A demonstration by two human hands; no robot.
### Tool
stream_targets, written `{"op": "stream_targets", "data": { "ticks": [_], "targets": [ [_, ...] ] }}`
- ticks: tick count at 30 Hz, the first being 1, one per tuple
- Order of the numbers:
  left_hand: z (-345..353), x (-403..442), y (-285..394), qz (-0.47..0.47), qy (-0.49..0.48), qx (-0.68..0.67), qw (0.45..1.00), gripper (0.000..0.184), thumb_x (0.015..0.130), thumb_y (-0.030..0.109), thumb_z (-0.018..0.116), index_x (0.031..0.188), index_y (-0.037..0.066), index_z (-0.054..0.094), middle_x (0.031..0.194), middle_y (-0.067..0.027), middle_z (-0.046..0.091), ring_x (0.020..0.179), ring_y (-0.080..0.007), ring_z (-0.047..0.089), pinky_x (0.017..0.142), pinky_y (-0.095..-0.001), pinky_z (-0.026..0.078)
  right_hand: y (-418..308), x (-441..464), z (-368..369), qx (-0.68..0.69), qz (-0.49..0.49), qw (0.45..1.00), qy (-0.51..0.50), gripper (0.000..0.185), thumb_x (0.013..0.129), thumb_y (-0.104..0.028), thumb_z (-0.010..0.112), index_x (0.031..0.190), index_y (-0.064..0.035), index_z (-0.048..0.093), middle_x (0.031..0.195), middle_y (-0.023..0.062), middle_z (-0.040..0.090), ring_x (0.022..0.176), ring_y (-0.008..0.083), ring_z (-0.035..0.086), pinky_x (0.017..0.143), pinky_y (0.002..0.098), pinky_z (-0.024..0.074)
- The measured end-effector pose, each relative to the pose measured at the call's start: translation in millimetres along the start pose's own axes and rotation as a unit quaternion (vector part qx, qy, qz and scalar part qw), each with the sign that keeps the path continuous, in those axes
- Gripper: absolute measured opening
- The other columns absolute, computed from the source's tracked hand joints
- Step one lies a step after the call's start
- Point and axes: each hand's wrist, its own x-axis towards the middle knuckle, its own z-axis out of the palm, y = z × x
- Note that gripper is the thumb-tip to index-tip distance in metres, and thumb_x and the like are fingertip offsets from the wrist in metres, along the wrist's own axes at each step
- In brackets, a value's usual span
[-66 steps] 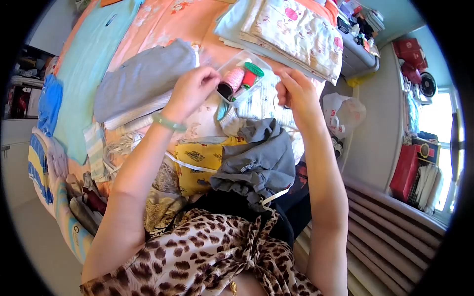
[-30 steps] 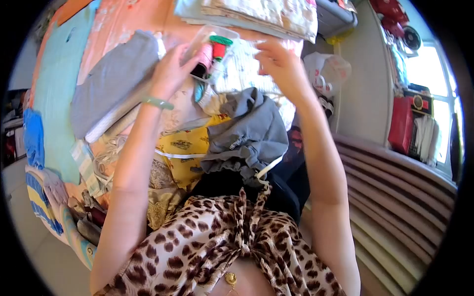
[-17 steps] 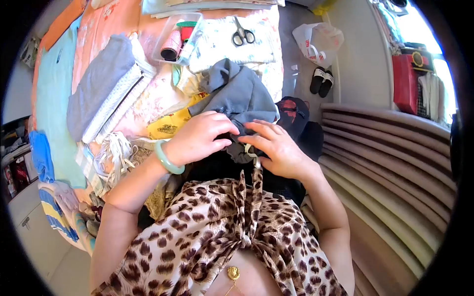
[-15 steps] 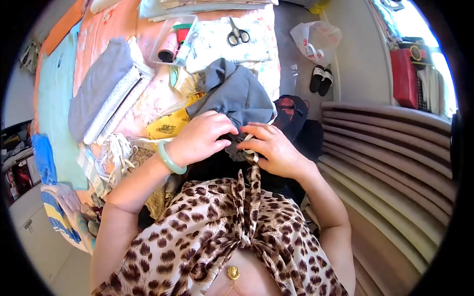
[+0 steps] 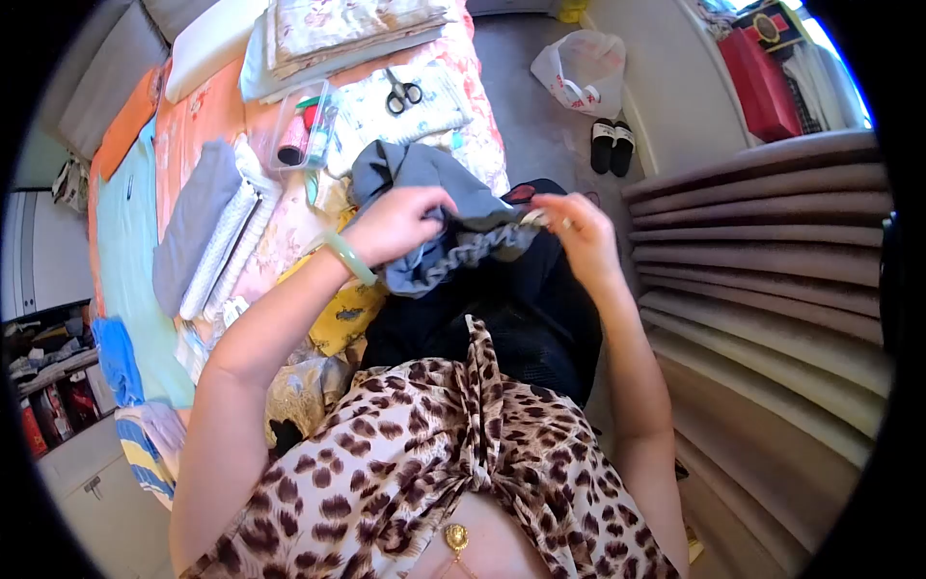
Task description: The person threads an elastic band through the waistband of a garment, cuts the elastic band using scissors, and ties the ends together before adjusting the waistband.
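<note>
A grey garment with a gathered waistband lies over my lap. My left hand, with a green bangle on the wrist, is closed on its edge at the left. At the right end of the waistband, my right hand pinches the fabric near a pale strip of elastic or tape. The band stretches between both hands. Yellow printed cloth lies under my left forearm. Beyond the garment sit black-handled scissors on white patterned cloth, beside a clear plastic box of thread spools.
Folded grey cloth and a blue item lie on the bed at left. Folded sheets are stacked at the back. A white plastic bag and black slippers are on the floor. A ribbed brown surface stands at right.
Both hands have come back from the spool box to the grey garment. Since then they have moved apart and up, spreading the waistband between them. The view has shifted.
</note>
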Motion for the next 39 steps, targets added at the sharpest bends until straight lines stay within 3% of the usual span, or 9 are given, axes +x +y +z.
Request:
{"op": "stream_targets", "data": {
  "ticks": [4, 7, 9, 11, 17, 25, 29, 31, 39],
  "targets": [
    [-36, -6, 66, -0.094, -0.030, -0.522, 0.847, 0.028, 0.085, 0.000, 0.059, 0.113, 0.002, 0.057, 0.104, -0.0028, 0.063, 0.094, -0.0073, 0.060, 0.087, -0.0230, 0.048, -13, 21, -28, 0.065, -0.013, 0.994, 0.092, 0.020, 0.095, -0.003, 0.058, 0.113, -0.0006, 0.068, 0.089, 0.0012, 0.059, 0.083, 0.0088, 0.055, 0.074, 0.0213, 0.0438],
    [-27, -18, 82, -0.082, 0.030, -0.480, 0.873, 0.029, 0.085, -0.002, 0.059, 0.113, 0.004, 0.058, 0.105, -0.0018, 0.063, 0.096, -0.0070, 0.059, 0.086, -0.0227, 0.049, -21, 33, -21, 0.065, -0.040, 0.992, 0.103, 0.020, 0.092, -0.002, 0.061, 0.110, -0.0022, 0.069, 0.087, 0.0038, 0.062, 0.081, 0.0105, 0.057, 0.071, 0.0229, 0.0448],
    [1, -17, 43, -0.009, 0.114, -0.046, 0.992, 0.034, 0.084, 0.002, 0.063, 0.117, 0.007, 0.059, 0.107, -0.0026, 0.064, 0.098, -0.0128, 0.060, 0.086, -0.0275, 0.050, -11, 36, -7, 0.052, -0.038, 0.995, 0.077, 0.021, 0.088, -0.002, 0.063, 0.108, -0.0059, 0.070, 0.086, 0.0068, 0.064, 0.080, 0.0160, 0.061, 0.072, 0.0265, 0.0473],
    [17, -24, 17, -0.072, 0.054, 0.194, 0.977, 0.037, 0.083, 0.004, 0.065, 0.119, 0.009, 0.061, 0.102, -0.0034, 0.063, 0.093, -0.0158, 0.059, 0.084, -0.0305, 0.049, 17, 34, 8, -0.039, 0.005, 0.998, -0.054, 0.021, 0.088, -0.007, 0.064, 0.108, -0.0082, 0.071, 0.088, 0.0094, 0.065, 0.082, 0.0227, 0.063, 0.075, 0.0301, 0.0489],
    [5, -20, -21, -0.157, 0.004, -0.144, 0.977, 0.045, 0.080, 0.011, 0.072, 0.123, 0.008, 0.060, 0.093, -0.0060, 0.058, 0.080, -0.0151, 0.057, 0.078, -0.0299, 0.051, 12, 24, 17, -0.043, 0.050, 0.997, -0.044, 0.017, 0.089, -0.011, 0.062, 0.103, -0.0079, 0.072, 0.090, 0.0098, 0.066, 0.087, 0.0263, 0.065, 0.078, 0.0328, 0.0498],
    [4, -12, 2, -0.055, -0.005, -0.024, 0.998, 0.047, 0.082, 0.018, 0.071, 0.126, 0.008, 0.057, 0.111, -0.0121, 0.059, 0.094, -0.0229, 0.061, 0.087, -0.0322, 0.050, 18, -5, -1, -0.075, 0.016, 0.990, 0.116, 0.034, 0.087, -0.013, 0.067, 0.120, -0.0041, 0.063, 0.118, 0.0122, 0.061, 0.106, 0.0255, 0.061, 0.089, 0.0327, 0.0481],
    [17, -5, -8, -0.012, 0.007, -0.006, 1.000, 0.044, 0.083, 0.017, 0.070, 0.124, 0.007, 0.057, 0.111, -0.0146, 0.060, 0.099, -0.0279, 0.062, 0.088, -0.0349, 0.050, 38, -37, -6, 0.227, 0.278, 0.933, -0.042, 0.027, 0.092, -0.014, 0.065, 0.116, -0.0011, 0.065, 0.111, 0.0078, 0.063, 0.098, 0.0152, 0.061, 0.086, 0.0293, 0.0486],
    [21, -1, -4, -0.026, 0.003, -0.013, 1.000, 0.043, 0.083, 0.017, 0.069, 0.124, 0.007, 0.058, 0.111, -0.0156, 0.060, 0.101, -0.0296, 0.061, 0.089, -0.0359, 0.050, 25, -40, 10, 0.086, 0.175, 0.979, -0.053, 0.030, 0.093, -0.018, 0.065, 0.116, 0.0002, 0.064, 0.104, 0.0072, 0.063, 0.097, 0.0161, 0.061, 0.085, 0.0297, 0.0495],
    [28, -3, -8, -0.020, 0.050, -0.013, 0.998, 0.039, 0.081, 0.012, 0.068, 0.119, 0.006, 0.060, 0.103, -0.0153, 0.060, 0.094, -0.0300, 0.061, 0.084, -0.0371, 0.050, 6, 4, 51, -0.115, 0.134, 0.983, -0.044, 0.022, 0.092, -0.020, 0.062, 0.096, 0.0004, 0.058, 0.092, 0.0223, 0.060, 0.085, 0.0398, 0.060, 0.070, 0.0431, 0.0474]
  ]
}}
